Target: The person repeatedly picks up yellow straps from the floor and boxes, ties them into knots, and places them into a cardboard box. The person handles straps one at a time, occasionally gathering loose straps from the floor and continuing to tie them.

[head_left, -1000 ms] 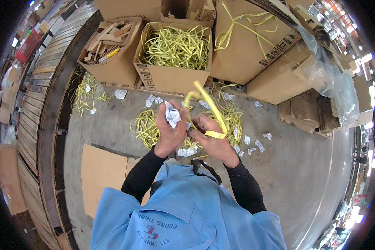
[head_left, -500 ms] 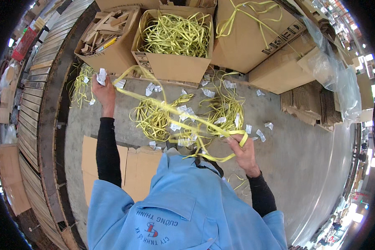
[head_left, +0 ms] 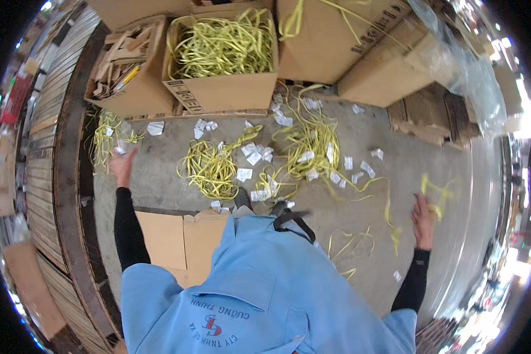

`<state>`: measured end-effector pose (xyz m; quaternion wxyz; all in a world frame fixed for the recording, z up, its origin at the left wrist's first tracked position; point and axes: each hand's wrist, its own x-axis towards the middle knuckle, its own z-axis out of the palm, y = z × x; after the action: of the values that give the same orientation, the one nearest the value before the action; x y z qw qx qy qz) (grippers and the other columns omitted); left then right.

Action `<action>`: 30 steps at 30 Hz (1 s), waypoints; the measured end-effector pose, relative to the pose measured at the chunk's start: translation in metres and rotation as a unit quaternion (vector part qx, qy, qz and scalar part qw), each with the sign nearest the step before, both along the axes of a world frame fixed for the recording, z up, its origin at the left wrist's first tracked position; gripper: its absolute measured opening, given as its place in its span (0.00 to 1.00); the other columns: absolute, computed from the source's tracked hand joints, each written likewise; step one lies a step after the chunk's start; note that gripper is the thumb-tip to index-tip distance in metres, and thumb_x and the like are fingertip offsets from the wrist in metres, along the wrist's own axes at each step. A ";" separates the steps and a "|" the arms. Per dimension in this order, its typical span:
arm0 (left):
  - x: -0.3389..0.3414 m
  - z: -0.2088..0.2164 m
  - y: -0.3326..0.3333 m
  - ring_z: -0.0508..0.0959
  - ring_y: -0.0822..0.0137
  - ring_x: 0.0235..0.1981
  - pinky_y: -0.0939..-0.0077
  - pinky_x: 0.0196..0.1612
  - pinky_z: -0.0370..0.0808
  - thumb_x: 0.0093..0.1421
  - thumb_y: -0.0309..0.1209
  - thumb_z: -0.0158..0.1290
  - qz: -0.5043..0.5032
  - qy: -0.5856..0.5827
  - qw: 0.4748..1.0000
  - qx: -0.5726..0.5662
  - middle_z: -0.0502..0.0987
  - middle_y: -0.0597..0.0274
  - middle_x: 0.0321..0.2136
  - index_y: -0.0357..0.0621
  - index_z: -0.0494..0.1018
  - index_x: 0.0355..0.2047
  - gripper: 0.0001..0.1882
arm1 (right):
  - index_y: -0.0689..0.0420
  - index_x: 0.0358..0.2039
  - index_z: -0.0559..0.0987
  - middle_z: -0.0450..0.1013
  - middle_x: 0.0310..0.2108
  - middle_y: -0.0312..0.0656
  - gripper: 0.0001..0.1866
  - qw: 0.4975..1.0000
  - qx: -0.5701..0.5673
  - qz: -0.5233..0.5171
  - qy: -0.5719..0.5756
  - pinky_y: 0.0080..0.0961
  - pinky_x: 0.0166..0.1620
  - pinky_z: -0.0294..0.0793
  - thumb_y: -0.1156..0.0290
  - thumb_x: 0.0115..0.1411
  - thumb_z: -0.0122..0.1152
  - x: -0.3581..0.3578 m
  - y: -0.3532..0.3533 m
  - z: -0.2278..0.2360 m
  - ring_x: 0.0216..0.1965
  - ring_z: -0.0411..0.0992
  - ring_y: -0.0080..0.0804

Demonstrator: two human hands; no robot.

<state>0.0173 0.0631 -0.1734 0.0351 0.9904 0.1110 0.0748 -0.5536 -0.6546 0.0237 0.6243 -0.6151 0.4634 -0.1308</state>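
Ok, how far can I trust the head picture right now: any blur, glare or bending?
Head view throughout: motion smears the yellow strap by the right grip; bright glare dots the right rim; a pale sheen streaks the concrete floor there; fisheye distortion bows the slatted platform at left; the strap-filled carton reads fairly sharp.

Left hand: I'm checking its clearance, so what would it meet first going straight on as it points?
Past the white scrap at its tip, the left hand would likely meet the yellow straps; depth is unclear, so it might instead pass over them toward the cardboard box.
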 end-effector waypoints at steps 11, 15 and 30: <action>-0.259 0.129 -0.423 0.72 0.54 0.56 0.65 0.61 0.67 0.46 0.39 0.72 -0.690 0.147 0.504 -0.498 0.70 0.44 0.57 0.37 0.57 0.66 0.51 | 0.59 0.49 0.71 0.52 0.21 0.27 0.15 0.850 0.186 0.006 -0.493 0.19 0.24 0.52 0.60 0.72 0.46 0.206 0.150 0.102 0.19 0.50 0.17; -0.273 0.177 -0.449 0.76 0.75 0.24 0.76 0.29 0.75 0.55 0.31 0.65 -0.618 0.429 0.389 -0.531 0.78 0.64 0.22 0.35 0.78 0.37 0.14 | 0.61 0.47 0.71 0.52 0.21 0.28 0.15 0.794 0.062 0.072 -0.600 0.20 0.25 0.52 0.63 0.73 0.42 0.213 0.128 0.168 0.19 0.49 0.18; -0.141 0.297 -0.406 0.69 0.79 0.23 0.77 0.27 0.69 0.53 0.30 0.61 -0.632 0.273 0.612 -0.390 0.75 0.66 0.21 0.35 0.76 0.36 0.12 | 0.56 0.27 0.69 0.60 0.20 0.35 0.14 0.812 -0.015 0.125 -0.570 0.25 0.31 0.62 0.67 0.69 0.40 0.044 -0.053 0.278 0.22 0.59 0.27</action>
<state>-0.1235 -0.3430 0.1239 0.4244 0.6827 -0.5194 -0.2898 -0.5094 -0.7077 0.3018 0.7783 -0.4922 -0.0580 -0.3855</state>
